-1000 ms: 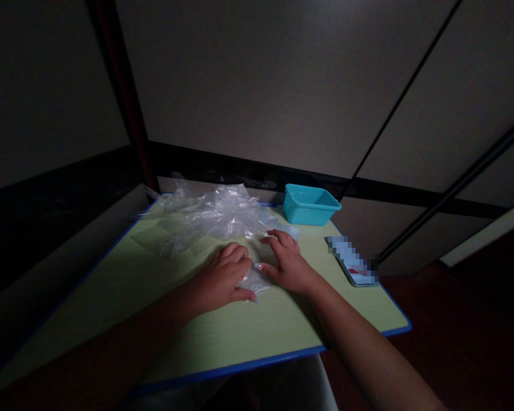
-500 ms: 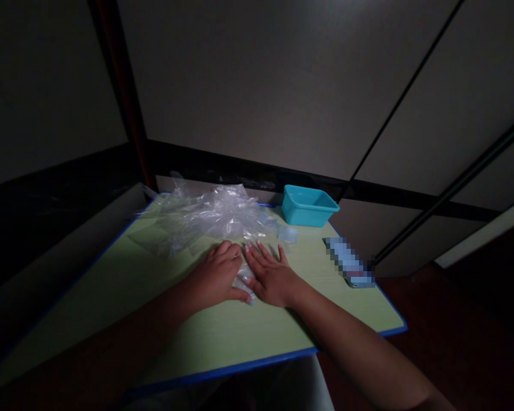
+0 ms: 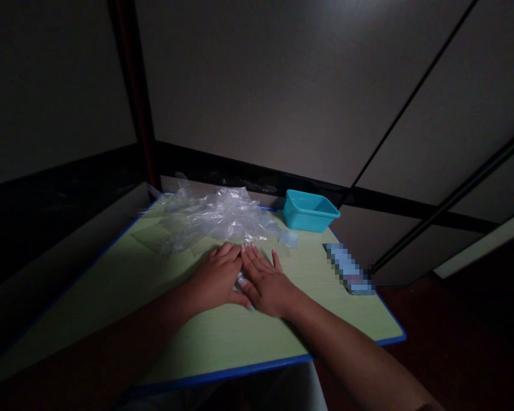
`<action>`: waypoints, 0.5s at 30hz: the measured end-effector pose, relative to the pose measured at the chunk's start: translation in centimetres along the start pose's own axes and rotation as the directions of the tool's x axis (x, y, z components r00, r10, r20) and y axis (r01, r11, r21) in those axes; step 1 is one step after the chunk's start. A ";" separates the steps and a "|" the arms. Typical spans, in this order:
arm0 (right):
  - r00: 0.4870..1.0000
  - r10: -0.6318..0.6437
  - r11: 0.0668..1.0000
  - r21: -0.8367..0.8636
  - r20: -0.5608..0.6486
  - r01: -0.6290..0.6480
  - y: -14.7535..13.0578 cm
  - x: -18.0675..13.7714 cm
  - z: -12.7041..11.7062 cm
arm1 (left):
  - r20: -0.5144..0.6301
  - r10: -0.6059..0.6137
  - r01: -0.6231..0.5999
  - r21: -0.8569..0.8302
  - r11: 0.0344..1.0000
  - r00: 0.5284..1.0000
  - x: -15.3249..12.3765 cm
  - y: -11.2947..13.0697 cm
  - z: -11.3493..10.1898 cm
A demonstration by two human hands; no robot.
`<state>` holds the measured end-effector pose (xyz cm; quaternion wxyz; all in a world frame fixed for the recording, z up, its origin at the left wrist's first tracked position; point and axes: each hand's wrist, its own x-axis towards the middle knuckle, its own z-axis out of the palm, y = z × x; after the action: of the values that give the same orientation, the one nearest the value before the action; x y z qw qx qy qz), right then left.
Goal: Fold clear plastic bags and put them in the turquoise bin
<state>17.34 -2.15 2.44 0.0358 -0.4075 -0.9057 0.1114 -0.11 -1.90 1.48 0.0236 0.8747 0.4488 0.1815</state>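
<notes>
Under the fingers [image 3: 259,268] spreads a pale green bench [image 3: 240,342] with blue edging [image 3: 257,369], and beyond them to the right, near its far edge, a turquoise tub [image 3: 308,220] stands upright, open at the top. Nearer than the tub and well to the right of the fingers lies a flat, pale blue object [image 3: 349,268], blurred into pixels. Far past the fingers rise greyish wall panels [image 3: 261,97] crossed by a black band [image 3: 223,164], with a dark red post [image 3: 140,97] to the left; rightward lies a dark reddish floor [image 3: 424,325].
</notes>
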 end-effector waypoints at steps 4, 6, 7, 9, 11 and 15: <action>1.000 0.007 1.000 0.002 -0.001 -0.007 0.1 0.6 0.7 | -0.002 -0.001 0.001 0.022 1.000 1.000 -0.2 -0.1 0.3; 1.000 0.001 1.000 -0.004 0.017 -0.001 0.3 0.8 0.9 | -0.001 -0.001 0.001 0.030 1.000 1.000 -0.3 0.0 0.2; 1.000 0.001 1.000 -0.009 0.023 -0.001 0.3 0.8 0.9 | -0.008 0.000 0.000 0.023 1.000 1.000 -0.3 0.1 0.0; 0.999 -0.005 1.000 -0.022 0.037 0.005 0.4 0.8 1.0 | -0.043 -0.001 0.001 -0.018 1.000 0.999 -0.4 0.3 -0.4; 0.999 -0.015 0.999 -0.028 0.050 0.016 0.4 0.7 0.9 | -0.099 0.006 -0.015 -0.088 0.996 0.995 -0.2 0.5 -0.9; 0.998 0.035 0.999 -0.030 -0.050 -0.036 0.1 0.6 0.5 | -0.295 0.032 -0.107 -0.241 0.965 0.955 0.2 0.5 -1.7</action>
<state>16.94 -1.67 1.95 0.0499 -0.4266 -0.8988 0.0879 -0.23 -2.25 3.22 0.0633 0.8440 0.3890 0.3639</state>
